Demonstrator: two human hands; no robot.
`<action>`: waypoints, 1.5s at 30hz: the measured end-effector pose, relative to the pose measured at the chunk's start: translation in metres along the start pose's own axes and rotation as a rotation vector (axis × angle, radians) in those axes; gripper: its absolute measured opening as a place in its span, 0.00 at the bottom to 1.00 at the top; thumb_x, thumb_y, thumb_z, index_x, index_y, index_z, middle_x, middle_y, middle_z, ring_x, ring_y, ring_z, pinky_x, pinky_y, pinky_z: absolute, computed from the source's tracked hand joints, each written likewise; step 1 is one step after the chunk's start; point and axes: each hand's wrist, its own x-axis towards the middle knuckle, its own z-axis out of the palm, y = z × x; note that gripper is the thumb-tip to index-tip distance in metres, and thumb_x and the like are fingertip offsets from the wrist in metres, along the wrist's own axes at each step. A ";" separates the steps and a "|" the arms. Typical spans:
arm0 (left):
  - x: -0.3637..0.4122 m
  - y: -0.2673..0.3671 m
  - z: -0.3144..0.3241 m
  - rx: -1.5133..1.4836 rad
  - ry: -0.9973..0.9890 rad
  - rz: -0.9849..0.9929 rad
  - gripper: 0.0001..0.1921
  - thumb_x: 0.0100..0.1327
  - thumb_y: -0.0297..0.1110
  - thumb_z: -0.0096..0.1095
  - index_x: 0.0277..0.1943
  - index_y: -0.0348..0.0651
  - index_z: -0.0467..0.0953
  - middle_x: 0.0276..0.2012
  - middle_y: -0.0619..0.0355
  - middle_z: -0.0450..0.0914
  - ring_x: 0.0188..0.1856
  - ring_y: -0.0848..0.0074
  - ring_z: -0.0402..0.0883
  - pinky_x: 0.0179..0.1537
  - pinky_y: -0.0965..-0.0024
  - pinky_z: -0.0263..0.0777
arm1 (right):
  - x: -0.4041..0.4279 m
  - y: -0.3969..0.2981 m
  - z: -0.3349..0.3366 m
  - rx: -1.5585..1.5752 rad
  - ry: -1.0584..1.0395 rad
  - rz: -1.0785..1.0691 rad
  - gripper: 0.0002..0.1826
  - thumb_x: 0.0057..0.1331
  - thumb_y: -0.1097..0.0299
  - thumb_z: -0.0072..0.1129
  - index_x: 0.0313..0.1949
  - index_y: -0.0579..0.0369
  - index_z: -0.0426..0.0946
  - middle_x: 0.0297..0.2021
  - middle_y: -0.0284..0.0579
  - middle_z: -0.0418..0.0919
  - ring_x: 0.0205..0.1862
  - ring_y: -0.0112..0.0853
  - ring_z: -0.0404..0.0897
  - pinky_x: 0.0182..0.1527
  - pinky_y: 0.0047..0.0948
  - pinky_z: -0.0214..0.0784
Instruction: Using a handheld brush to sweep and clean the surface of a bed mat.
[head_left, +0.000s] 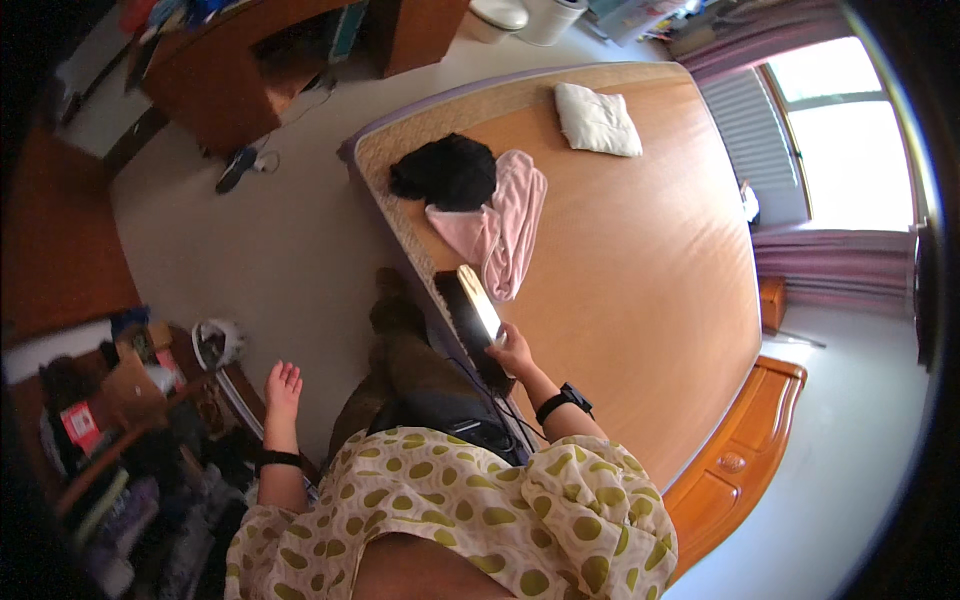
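My right hand (511, 351) grips the near end of a long, narrow, glossy object (475, 298) at the bed's near left edge. Glare hides much of its surface. A dark, fuzzy-edged strip (459, 301) runs beside and under it; whether the two are joined I cannot tell. Just beyond its far end lies a folded pink cloth (517, 217), touching a crumpled black cloth (448, 171). Nothing is in my left hand (283, 386), which hangs over the floor side with its fingers extended. Both wrists wear black bands.
The bed (630, 300) bears a tan mat and a white pillow (598, 120) at its far side. Its wooden headboard (739, 457) stands at lower right. A white helmet (217, 343) and cluttered shelves are at left. A shoe (236, 170) lies near the wooden desk (217, 90).
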 end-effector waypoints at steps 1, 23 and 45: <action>0.005 0.011 0.002 0.002 -0.001 0.002 0.16 0.58 0.43 0.52 0.45 0.45 0.67 0.42 0.64 0.71 0.49 0.73 0.68 0.54 0.67 0.55 | -0.002 -0.020 -0.008 0.019 0.019 0.008 0.27 0.41 0.64 0.66 0.41 0.55 0.66 0.34 0.42 0.70 0.39 0.33 0.70 0.43 0.28 0.62; 0.103 0.210 0.004 0.143 0.120 0.005 0.26 0.58 0.47 0.51 0.56 0.41 0.61 0.51 0.55 0.66 0.54 0.66 0.65 0.52 0.63 0.58 | 0.149 -0.145 -0.019 0.237 0.158 0.235 0.20 0.42 0.68 0.64 0.35 0.60 0.69 0.27 0.39 0.72 0.29 0.30 0.70 0.33 0.29 0.63; 0.222 0.512 0.292 0.994 -0.243 0.220 0.16 0.57 0.39 0.55 0.45 0.40 0.71 0.36 0.61 0.75 0.33 0.80 0.73 0.37 0.76 0.66 | 0.115 -0.342 0.106 0.812 0.258 0.761 0.09 0.49 0.67 0.60 0.22 0.55 0.70 0.15 0.33 0.67 0.14 0.26 0.64 0.19 0.26 0.55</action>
